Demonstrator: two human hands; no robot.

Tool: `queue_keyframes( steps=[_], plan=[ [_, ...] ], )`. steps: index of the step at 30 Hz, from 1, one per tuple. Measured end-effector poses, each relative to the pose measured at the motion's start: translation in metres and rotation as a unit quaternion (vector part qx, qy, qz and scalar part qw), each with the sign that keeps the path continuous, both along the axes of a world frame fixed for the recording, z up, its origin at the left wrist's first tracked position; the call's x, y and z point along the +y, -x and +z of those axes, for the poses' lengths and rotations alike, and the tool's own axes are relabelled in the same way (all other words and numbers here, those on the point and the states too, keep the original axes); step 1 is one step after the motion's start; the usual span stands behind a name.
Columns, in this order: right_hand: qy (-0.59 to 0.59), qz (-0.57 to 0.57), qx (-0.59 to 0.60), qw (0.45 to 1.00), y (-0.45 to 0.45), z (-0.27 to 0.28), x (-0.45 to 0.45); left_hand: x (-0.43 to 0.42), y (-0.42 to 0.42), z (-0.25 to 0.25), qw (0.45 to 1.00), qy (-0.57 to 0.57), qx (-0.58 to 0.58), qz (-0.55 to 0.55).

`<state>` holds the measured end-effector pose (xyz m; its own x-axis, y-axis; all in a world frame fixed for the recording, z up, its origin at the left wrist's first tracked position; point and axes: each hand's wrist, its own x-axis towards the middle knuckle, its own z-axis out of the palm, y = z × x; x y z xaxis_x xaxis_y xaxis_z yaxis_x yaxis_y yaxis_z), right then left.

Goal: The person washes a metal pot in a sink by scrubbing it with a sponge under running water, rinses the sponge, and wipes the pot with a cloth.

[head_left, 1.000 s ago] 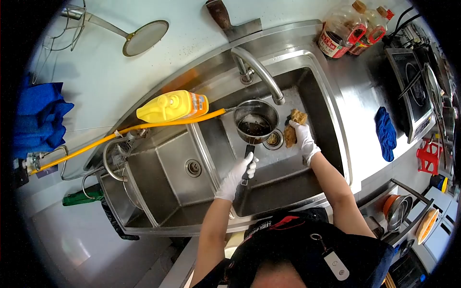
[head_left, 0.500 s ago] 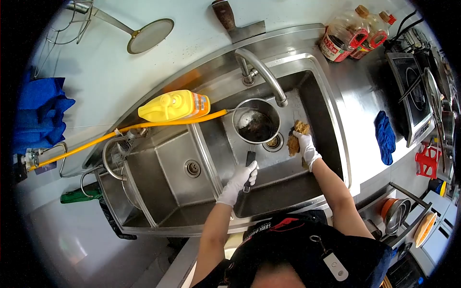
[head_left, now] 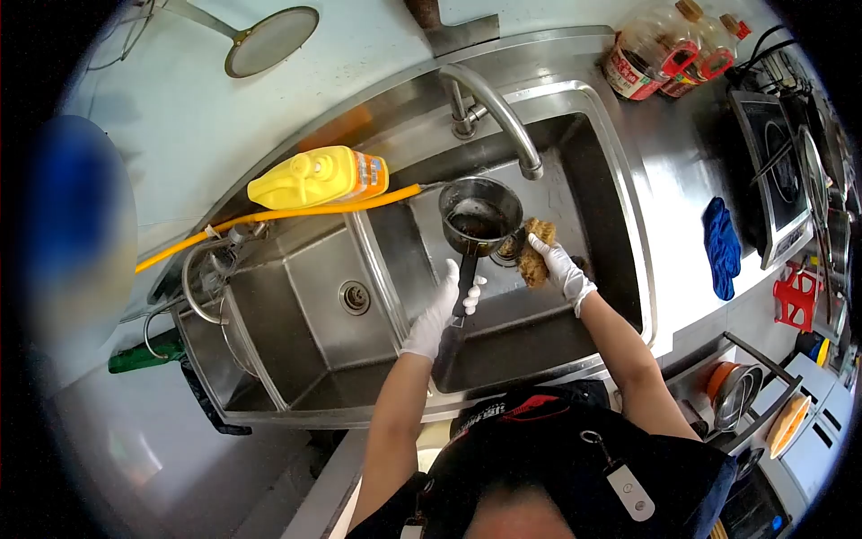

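Observation:
My left hand [head_left: 442,310], in a white glove, is closed round the black handle of a small metal saucepan [head_left: 482,241]. The saucepan is tilted inside the right-hand sink basin [head_left: 503,346], and its inside looks dark with some pale foam or shine. A brown, rough-textured scrubbing pad [head_left: 536,260] is gripped by my gloved right hand [head_left: 561,269], just right of the saucepan. The drain beneath is partly hidden by the pan and pad. A curved faucet [head_left: 503,126] reaches over the basin.
A yellow jug [head_left: 316,177] and a yellow hose [head_left: 287,214] lie along the sink's back left. Sauce bottles [head_left: 639,67], a blue cloth [head_left: 721,247] and an induction cooker [head_left: 772,171] are on the right counter. A cleaver [head_left: 462,34] and a strainer [head_left: 272,42] are at the back.
The saucepan has tilted, its outer side now showing towards me. My right hand has brought the scrubbing pad left, closer to the pan. My left hand has shifted slightly up the handle.

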<state>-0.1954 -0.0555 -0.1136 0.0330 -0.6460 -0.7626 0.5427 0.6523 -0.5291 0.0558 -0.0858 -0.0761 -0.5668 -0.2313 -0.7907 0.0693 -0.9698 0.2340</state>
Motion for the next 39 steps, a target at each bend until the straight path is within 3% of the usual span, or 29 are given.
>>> queue_keyframes(
  steps=[3,7,12,14,18,26,32,39],
  plan=[
    [-0.028,-0.028,-0.144,0.989,0.001,0.004,-0.002,-0.004,0.002,-0.014,1.000,-0.010,0.006,0.007],
    [0.013,-0.047,-0.195,0.980,0.001,0.000,-0.001,-0.005,0.002,-0.021,0.997,-0.062,-0.002,0.053],
    [0.002,-0.065,-0.266,0.962,0.007,0.007,-0.001,-0.007,0.001,-0.016,0.990,-0.049,0.050,0.118],
    [0.009,-0.093,-0.253,0.963,0.005,0.007,0.000,-0.009,0.005,-0.004,0.986,-0.055,0.039,0.154],
    [-0.007,-0.082,-0.203,0.976,0.009,-0.014,-0.001,-0.006,-0.004,-0.015,0.991,-0.069,-0.005,0.112],
    [-0.042,-0.100,-0.086,0.990,0.017,-0.021,-0.013,0.011,-0.008,-0.015,0.998,0.020,-0.061,0.025],
    [-0.101,-0.132,-0.022,0.986,0.039,-0.027,0.003,0.015,-0.001,0.012,0.981,0.128,-0.141,-0.033],
    [-0.151,-0.146,-0.016,0.977,0.070,-0.011,0.023,0.010,-0.038,0.031,0.990,0.125,-0.029,-0.059]
  ],
)
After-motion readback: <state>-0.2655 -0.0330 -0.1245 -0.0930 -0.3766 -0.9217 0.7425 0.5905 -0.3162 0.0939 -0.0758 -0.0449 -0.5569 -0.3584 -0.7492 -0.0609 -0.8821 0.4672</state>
